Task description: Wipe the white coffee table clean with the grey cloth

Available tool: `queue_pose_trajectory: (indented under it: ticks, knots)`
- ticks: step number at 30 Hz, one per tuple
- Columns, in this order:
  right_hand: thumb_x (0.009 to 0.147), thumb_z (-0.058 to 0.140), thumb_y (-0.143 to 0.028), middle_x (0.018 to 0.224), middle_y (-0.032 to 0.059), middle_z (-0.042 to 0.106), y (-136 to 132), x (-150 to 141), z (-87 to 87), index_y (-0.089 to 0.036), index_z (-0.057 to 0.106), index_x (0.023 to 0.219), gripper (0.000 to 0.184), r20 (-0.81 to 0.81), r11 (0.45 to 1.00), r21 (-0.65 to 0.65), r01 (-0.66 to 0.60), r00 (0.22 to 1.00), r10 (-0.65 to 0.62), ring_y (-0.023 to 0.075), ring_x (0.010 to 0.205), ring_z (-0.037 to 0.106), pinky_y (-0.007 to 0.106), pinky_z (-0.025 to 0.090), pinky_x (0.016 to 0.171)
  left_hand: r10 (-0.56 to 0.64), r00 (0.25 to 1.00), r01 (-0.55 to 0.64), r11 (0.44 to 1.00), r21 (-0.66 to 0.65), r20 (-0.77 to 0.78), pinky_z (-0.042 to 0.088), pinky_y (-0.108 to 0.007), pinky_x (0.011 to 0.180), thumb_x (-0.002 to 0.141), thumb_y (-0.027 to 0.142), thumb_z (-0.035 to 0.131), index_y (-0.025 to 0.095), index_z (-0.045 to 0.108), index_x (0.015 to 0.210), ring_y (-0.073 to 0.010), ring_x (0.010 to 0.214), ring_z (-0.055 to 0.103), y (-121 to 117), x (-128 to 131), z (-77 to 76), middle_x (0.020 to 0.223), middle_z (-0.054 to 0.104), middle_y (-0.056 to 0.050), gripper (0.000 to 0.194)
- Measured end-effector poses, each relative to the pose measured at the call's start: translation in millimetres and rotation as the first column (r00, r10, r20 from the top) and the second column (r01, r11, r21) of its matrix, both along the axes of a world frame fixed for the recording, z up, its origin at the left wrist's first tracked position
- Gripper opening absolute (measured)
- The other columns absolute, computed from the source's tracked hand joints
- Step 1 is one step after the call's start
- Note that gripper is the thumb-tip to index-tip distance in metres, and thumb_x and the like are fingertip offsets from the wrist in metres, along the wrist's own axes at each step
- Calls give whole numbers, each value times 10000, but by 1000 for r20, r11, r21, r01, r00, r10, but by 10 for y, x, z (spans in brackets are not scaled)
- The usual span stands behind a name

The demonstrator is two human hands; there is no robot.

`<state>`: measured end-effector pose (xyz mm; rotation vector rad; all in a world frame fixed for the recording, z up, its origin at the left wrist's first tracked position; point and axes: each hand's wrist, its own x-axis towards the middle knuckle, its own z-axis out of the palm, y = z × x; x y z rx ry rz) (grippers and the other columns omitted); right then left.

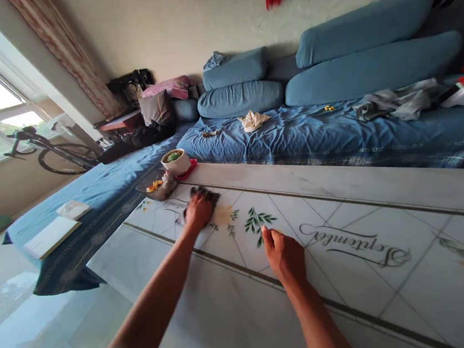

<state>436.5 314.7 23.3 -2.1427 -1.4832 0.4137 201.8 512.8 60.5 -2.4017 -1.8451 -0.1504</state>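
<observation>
My left hand (198, 210) presses down on a dark cloth (207, 196) on the white patterned table (327, 296), its fingers closed over the cloth. My right hand (284, 253) rests flat on the tabletop beside a printed leaf motif (258, 220), fingers stretched out and holding nothing. The two hands are about a hand's width apart.
A white bowl with green contents (175, 161) stands on a red mat at the table's far end, next to a small tray of bits (159, 187). A blue sofa (324, 134) with cushions and loose clothes runs along the table. A bicycle (53, 155) stands by the window.
</observation>
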Motion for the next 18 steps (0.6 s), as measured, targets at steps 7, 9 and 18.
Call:
queue_pose_trajectory:
  ticks: [7, 9, 18]
  knots:
    - [1168, 179, -867, 720, 180, 743, -58, 184, -56, -218, 728, 737, 953, -227, 915, 378, 141, 972, -56, 215, 606, 615, 351, 364, 669, -487, 847, 502, 865, -19, 214, 506, -533, 1393, 1135, 261, 552, 144, 622, 1677, -346, 1645, 562, -613, 1911, -356, 1774, 580, -208, 558]
    - [1105, 156, -960, 687, 185, 725, -108, 254, -9, -231, 686, 694, 991, -270, 839, 483, 253, 954, -132, 232, 610, 614, 362, 397, 681, -581, 766, 608, 794, -15, 275, 505, -530, 1407, 1142, 314, 545, 162, 595, 1710, -354, 1679, 533, -1072, 1840, -397, 1799, 563, -183, 590]
    - [1063, 247, -994, 579, 101, 605, -185, 384, -50, -286, 526, 610, 886, -297, 822, 470, 321, 935, -195, 218, 578, 529, 381, 376, 669, -382, 892, 394, 919, -3, 244, 524, -560, 1406, 1021, 277, 588, 405, 572, 1753, -298, 1656, 592, -2422, -1396, -651, 1780, 607, -28, 742]
